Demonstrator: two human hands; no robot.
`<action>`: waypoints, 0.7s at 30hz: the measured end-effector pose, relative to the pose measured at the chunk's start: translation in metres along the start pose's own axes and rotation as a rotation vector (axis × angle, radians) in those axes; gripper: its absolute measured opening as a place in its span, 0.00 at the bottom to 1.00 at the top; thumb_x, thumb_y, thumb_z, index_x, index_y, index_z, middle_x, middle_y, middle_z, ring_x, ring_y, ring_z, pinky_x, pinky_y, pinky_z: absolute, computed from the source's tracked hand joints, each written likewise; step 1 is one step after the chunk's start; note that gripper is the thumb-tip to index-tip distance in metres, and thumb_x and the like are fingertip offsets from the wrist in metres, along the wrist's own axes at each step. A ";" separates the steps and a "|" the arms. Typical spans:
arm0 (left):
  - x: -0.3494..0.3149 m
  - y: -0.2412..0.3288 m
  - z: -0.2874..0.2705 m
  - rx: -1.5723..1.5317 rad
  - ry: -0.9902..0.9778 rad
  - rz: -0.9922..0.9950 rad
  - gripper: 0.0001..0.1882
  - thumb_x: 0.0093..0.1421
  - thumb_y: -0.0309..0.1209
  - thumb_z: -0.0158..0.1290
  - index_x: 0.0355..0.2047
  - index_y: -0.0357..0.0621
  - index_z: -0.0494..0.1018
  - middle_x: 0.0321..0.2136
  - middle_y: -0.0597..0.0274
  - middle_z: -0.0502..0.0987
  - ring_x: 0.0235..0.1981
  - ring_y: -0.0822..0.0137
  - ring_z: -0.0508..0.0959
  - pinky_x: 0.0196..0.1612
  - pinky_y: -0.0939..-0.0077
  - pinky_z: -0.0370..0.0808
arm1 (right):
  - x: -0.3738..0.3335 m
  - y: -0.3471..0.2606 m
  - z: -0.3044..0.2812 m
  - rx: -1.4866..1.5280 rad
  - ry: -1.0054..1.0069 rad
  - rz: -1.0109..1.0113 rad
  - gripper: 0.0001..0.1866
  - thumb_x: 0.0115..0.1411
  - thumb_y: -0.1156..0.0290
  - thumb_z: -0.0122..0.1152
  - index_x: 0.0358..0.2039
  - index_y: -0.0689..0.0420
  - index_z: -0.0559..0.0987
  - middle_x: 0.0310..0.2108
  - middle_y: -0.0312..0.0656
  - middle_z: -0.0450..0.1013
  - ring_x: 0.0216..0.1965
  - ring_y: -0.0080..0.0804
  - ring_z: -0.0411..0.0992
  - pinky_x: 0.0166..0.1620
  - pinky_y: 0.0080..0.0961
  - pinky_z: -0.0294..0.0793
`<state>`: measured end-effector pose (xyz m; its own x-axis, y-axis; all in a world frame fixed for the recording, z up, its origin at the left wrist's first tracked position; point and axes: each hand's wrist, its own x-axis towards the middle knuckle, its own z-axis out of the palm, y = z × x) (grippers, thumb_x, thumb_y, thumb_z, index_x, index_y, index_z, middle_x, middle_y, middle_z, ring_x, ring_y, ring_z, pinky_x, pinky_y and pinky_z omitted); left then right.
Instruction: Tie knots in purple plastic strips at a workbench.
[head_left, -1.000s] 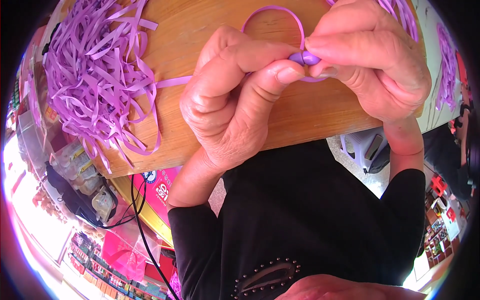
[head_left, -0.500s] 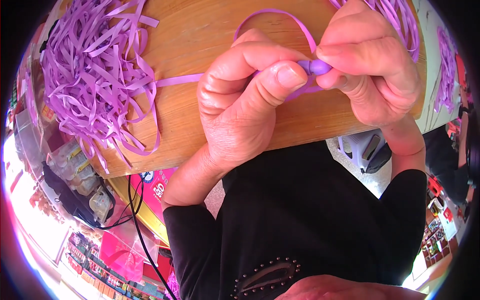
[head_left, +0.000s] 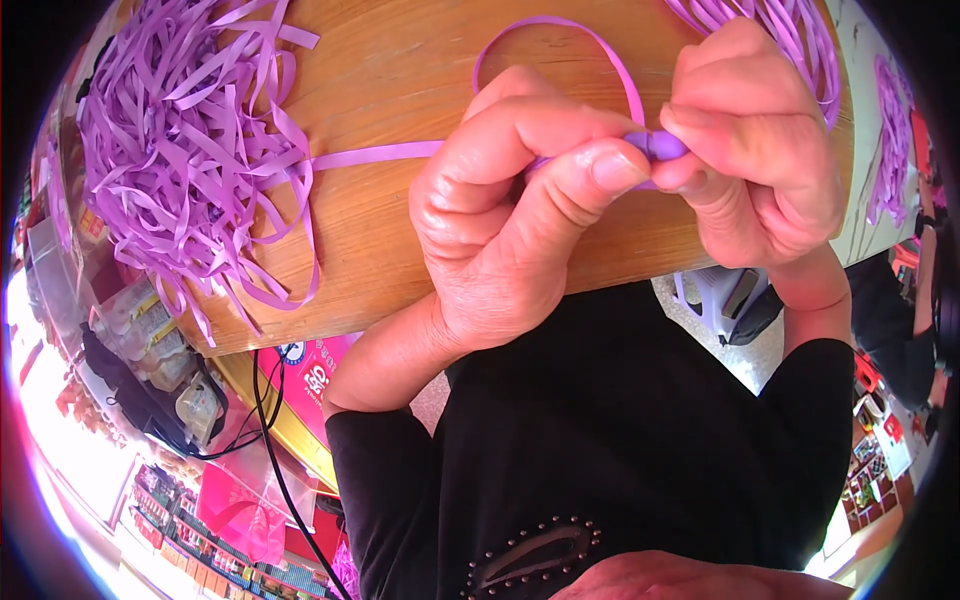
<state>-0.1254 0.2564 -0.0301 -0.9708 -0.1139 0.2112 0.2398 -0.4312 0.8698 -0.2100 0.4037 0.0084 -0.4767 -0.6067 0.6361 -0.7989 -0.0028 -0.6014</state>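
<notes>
Over the near part of a wooden table, my left hand pinches one end of a small purple plastic piece between thumb and forefinger. My right hand grips its other end the same way. The piece looks like a ribbon clasp with a rounded tip; much of it is hidden by my fingers. A purple ribbon loops up behind my hands. To the left of my left hand, a ribbon stretch leads to a big tangled heap of purple ribbons.
Another bundle of purple ribbons lies at the far right of the table. More purple ribbons rest on a pale surface beyond. Below the table's left edge are a black cable and clear plastic bags. A grey-white plastic stool stands underneath at the right.
Both hands have shifted slightly nearer to me, the left one also to the right. The purple piece has moved along with them, still pinched from both ends.
</notes>
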 end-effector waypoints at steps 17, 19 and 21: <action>0.010 0.007 -0.002 0.203 0.037 0.140 0.05 0.60 0.27 0.54 0.30 0.37 0.74 0.24 0.67 0.69 0.25 0.77 0.65 0.29 0.84 0.61 | 0.004 -0.001 0.000 0.118 -0.040 0.066 0.12 0.50 0.80 0.69 0.33 0.56 0.75 0.27 0.39 0.73 0.23 0.25 0.72 0.26 0.18 0.70; 0.011 0.006 -0.001 0.177 0.022 0.152 0.06 0.61 0.28 0.53 0.31 0.37 0.74 0.24 0.67 0.69 0.24 0.78 0.64 0.27 0.84 0.60 | 0.007 -0.001 -0.005 0.109 -0.085 0.079 0.12 0.50 0.80 0.68 0.34 0.58 0.76 0.28 0.40 0.73 0.23 0.26 0.72 0.27 0.18 0.70; 0.008 0.006 0.001 0.160 0.030 0.140 0.06 0.62 0.28 0.52 0.32 0.37 0.74 0.25 0.68 0.69 0.24 0.78 0.64 0.27 0.84 0.60 | 0.009 -0.002 -0.011 0.095 -0.126 0.092 0.12 0.50 0.80 0.68 0.35 0.60 0.76 0.28 0.41 0.73 0.24 0.27 0.72 0.27 0.18 0.69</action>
<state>-0.1317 0.2541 -0.0229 -0.9270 -0.1900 0.3235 0.3654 -0.2620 0.8932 -0.2171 0.4067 0.0204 -0.4914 -0.7030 0.5141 -0.7128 -0.0145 -0.7012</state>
